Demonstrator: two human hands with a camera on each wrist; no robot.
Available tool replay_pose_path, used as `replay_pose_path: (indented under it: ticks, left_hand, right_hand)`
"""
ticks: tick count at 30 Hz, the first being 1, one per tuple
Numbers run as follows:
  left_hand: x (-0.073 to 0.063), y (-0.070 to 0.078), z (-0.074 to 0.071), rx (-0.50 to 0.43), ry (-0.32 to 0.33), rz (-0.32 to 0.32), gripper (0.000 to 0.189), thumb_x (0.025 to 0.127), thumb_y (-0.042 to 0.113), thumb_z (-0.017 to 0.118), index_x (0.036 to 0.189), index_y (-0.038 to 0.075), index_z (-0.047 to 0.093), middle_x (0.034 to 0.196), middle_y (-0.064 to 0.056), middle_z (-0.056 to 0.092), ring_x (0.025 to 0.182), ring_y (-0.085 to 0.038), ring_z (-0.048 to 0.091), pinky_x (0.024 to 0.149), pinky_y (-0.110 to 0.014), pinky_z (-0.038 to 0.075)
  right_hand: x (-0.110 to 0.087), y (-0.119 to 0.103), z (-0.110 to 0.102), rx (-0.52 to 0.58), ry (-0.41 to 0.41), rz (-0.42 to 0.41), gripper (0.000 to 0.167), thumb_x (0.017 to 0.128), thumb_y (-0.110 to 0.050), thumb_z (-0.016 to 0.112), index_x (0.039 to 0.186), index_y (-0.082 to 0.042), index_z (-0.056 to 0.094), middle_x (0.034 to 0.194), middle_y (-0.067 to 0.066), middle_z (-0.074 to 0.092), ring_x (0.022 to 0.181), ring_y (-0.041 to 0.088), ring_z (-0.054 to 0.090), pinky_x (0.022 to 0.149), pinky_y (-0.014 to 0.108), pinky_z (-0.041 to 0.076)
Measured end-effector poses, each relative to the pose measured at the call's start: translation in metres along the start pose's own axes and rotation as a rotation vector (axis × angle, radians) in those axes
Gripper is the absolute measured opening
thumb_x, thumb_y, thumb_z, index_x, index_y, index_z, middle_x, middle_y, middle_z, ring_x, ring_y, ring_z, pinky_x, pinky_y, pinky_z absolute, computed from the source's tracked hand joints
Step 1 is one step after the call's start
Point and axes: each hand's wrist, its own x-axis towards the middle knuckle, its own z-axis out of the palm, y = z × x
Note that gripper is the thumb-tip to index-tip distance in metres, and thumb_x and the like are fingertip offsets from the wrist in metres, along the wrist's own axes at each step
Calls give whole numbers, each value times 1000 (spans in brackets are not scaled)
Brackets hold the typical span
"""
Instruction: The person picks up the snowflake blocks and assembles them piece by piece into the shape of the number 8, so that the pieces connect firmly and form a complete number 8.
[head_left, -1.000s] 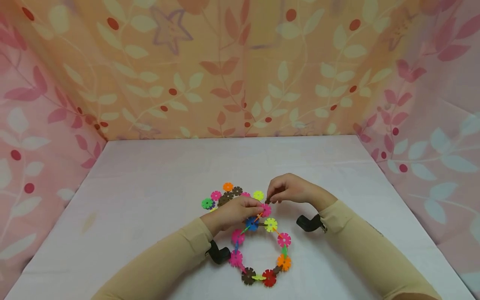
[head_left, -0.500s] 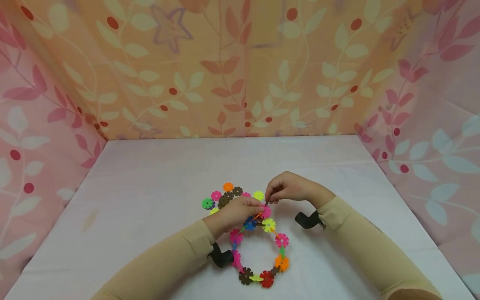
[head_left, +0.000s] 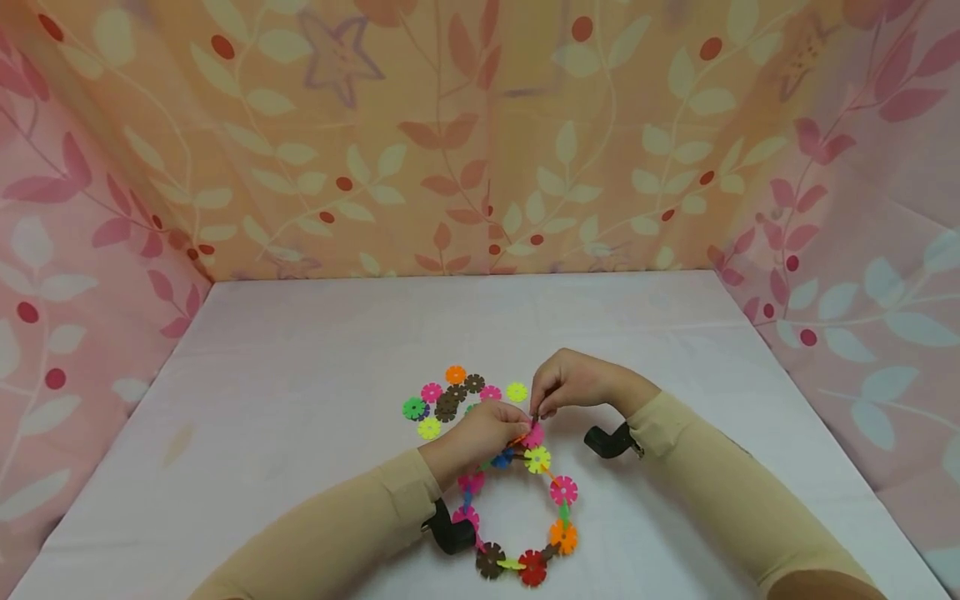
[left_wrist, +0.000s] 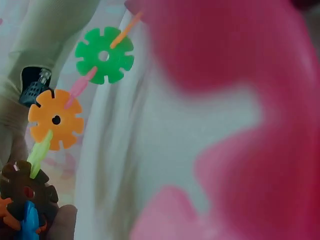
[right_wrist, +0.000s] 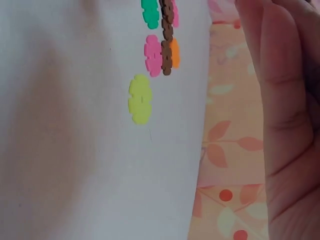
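A ring of slotted plastic snowflake discs (head_left: 532,567) in many colours lies in front of me, neighbouring discs slotted together at angles. My left hand (head_left: 483,433) pinches an orange disc at the ring's far side, beside a pink disc (head_left: 534,435). Between thumb and fingers, my right hand (head_left: 573,385) holds a brown disc (head_left: 535,419), seen edge-on right at the pink one's upper rim. In the left wrist view, a green disc (left_wrist: 104,56) and an orange disc (left_wrist: 56,120) of the ring face the camera, with blurred pink close up. The right wrist view shows my right fingers (right_wrist: 285,85).
Loose discs lie in a group beyond my left hand, including an orange disc (head_left: 456,375), a green disc (head_left: 414,408) and several brown ones. A yellow disc (head_left: 517,392) lies apart from them. Black wrist cameras (head_left: 609,442) stick out from both sleeves. Patterned cloth walls (head_left: 480,167) surround the white table (head_left: 300,350).
Both hands have shifted slightly toward me, and the brown disc has come up against the pink disc. The ring's far side has moved a little nearer, uncovering more loose discs.
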Motion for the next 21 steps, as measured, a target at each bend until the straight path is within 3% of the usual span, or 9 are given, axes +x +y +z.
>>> replay_pose_path:
  ticks: [3,5,8,11,14,17,21]
  left_hand:
    - [2,0,-3,24,-31,0,21,92,16,54,87,2,70,73,-1,63,67,-12,57,62,-25,46]
    - [4,0,-8,61,-52,2,23,92,19,54,85,3,69,72,0,60,67,-12,54,61,-26,43]
    - [8,0,-13,89,-80,-9,29,92,26,55,74,4,62,64,1,51,58,-12,45,52,-24,36]
    - [12,-3,-18,108,-91,-8,33,91,29,55,68,6,54,60,1,39,53,-14,35,48,-24,27]
    - [15,-4,-22,119,-73,-6,30,90,29,56,72,5,60,59,1,37,52,-14,34,48,-23,27]
    - [19,-4,-23,153,-36,18,25,91,28,56,84,8,70,62,0,43,57,-14,39,51,-23,30]
    - [21,-5,-23,80,-39,-5,20,92,20,55,96,8,70,76,-1,56,68,-14,49,62,-24,44]
  right_hand:
    - [-2,-3,1,-35,26,29,6,81,-3,66,83,-3,72,79,5,67,69,17,64,62,30,53]
    - [-4,-7,2,-28,42,79,11,83,-1,64,92,-2,70,87,8,67,72,21,64,65,31,53]
    - [-6,-10,5,2,87,202,22,88,-2,56,109,-1,62,100,12,63,78,27,63,69,35,53]
    - [-8,-8,11,40,128,327,27,90,-8,54,117,-4,55,100,13,61,80,27,61,71,39,51]
    - [-7,-3,19,37,144,400,21,89,-21,59,107,-9,60,87,8,64,75,25,57,67,37,48]
    - [-4,0,25,-32,140,407,24,87,-34,60,92,-11,63,77,4,61,68,20,54,61,31,44]
    - [1,-1,27,-118,139,406,29,90,-37,56,80,-10,61,66,1,52,59,15,48,55,27,40]
